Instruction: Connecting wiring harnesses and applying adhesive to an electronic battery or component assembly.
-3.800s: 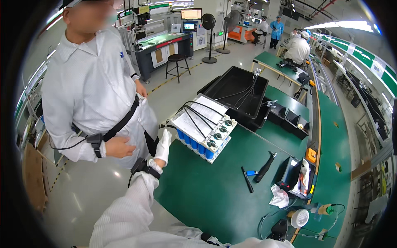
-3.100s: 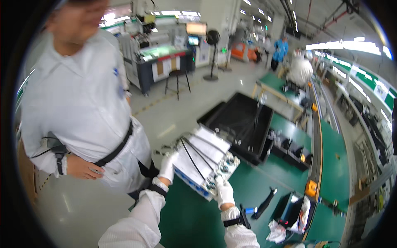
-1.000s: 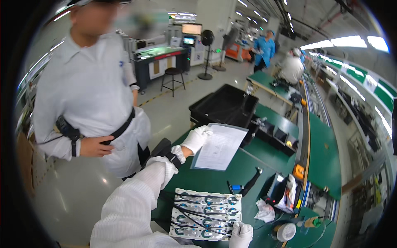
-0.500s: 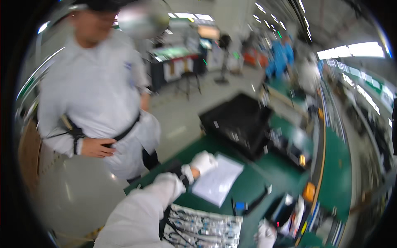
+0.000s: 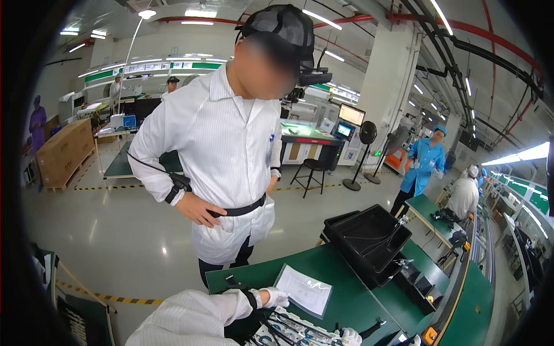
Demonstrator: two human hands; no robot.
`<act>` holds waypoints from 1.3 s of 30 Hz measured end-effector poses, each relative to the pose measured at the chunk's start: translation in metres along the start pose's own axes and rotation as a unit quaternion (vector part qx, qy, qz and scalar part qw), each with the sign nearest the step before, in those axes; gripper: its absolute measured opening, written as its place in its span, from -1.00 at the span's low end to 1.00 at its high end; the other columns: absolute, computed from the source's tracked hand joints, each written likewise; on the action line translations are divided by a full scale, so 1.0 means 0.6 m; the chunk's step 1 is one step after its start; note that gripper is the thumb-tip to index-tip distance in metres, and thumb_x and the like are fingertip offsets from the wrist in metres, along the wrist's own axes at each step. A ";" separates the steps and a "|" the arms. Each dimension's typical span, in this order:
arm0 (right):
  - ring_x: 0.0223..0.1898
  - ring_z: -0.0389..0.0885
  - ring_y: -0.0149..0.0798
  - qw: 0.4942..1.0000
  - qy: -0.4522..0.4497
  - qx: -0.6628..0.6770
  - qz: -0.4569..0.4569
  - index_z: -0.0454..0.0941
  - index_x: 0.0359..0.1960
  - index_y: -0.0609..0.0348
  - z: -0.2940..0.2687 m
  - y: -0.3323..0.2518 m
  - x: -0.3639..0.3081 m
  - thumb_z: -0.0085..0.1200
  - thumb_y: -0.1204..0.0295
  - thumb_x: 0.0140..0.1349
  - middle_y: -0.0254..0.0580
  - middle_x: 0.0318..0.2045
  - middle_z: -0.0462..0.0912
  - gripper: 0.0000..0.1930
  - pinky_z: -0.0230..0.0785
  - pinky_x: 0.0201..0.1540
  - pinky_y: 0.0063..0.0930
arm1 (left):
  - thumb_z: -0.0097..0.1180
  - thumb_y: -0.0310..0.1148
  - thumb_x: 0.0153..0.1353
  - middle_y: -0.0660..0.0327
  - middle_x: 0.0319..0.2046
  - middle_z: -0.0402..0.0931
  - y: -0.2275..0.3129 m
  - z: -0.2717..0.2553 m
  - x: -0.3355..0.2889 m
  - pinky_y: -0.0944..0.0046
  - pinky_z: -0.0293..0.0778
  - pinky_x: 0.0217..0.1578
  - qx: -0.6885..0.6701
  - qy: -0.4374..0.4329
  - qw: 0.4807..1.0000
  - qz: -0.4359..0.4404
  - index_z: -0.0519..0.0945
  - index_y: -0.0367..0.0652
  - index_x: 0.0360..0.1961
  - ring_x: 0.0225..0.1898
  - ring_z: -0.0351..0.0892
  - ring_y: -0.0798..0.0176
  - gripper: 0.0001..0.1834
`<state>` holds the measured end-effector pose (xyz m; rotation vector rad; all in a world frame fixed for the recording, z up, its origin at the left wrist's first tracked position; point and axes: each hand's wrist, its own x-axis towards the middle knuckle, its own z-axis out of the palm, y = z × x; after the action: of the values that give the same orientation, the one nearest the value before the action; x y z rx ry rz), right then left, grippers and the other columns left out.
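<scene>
My left hand (image 5: 276, 297), in a white glove, is at the lower left edge of a printed sheet in a clear sleeve (image 5: 304, 290). Its fingers are curled; whether anything sits in them is hidden. Just below lies a white tray of black cables and small metal parts (image 5: 300, 330), cut off by the lower edge of the picture. My right hand (image 5: 351, 337), gloved too, shows only in part by the tray's right side, and its grip cannot be made out. A black cable with a metal tip (image 5: 372, 330) lies to its right.
Across the green table (image 5: 248, 273) stands a person in a white coat (image 5: 231, 155), hand on hip. Black stacked bins (image 5: 369, 236) stand at the table's far right. An orange device (image 5: 430, 334) sits by the rail. A person in blue (image 5: 426, 161) is farther back.
My view has swung up and to the left, so table and hands sit lower in the picture. My left hand has moved from the sheet's upper part toward the tray. The blur has cleared.
</scene>
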<state>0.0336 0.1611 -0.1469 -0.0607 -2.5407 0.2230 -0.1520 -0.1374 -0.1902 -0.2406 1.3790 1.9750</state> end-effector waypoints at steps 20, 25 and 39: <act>-0.25 0.57 -0.14 0.975 -0.028 -0.102 0.195 0.55 -0.24 0.03 0.044 0.043 -0.115 -0.02 0.17 0.19 -0.18 -0.24 0.57 -0.74 0.41 -0.18 -0.28 | -0.06 -0.08 0.28 0.17 0.02 0.48 -0.120 -0.043 0.121 0.33 0.25 0.09 0.499 -0.359 0.783 0.098 0.37 -0.32 0.14 0.02 0.38 0.22 -0.43; -0.33 0.58 -0.12 0.967 -0.033 -0.113 0.224 0.56 -0.29 0.06 0.002 0.012 -0.084 -0.06 0.17 0.21 -0.14 -0.32 0.58 -0.73 0.42 -0.25 -0.26 | -0.06 -0.08 0.27 0.16 0.01 0.49 -0.120 -0.038 0.127 0.32 0.26 0.07 0.509 -0.364 0.773 0.107 0.38 -0.33 0.13 0.00 0.39 0.22 -0.43; -0.55 0.59 -0.05 0.956 -0.040 -0.143 0.254 0.59 -0.41 0.13 -0.051 -0.019 -0.058 -0.16 0.16 0.25 -0.05 -0.55 0.60 -0.65 0.45 -0.45 -0.19 | -0.04 -0.08 0.25 0.15 -0.02 0.51 -0.144 -0.060 0.152 0.31 0.29 0.03 0.508 -0.385 0.763 0.107 0.40 -0.36 0.10 -0.05 0.42 0.21 -0.43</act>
<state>0.0795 0.1514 -0.1389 -0.8363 -2.5745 0.0510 -0.1722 -0.1135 -0.3170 1.1403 1.6615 0.9555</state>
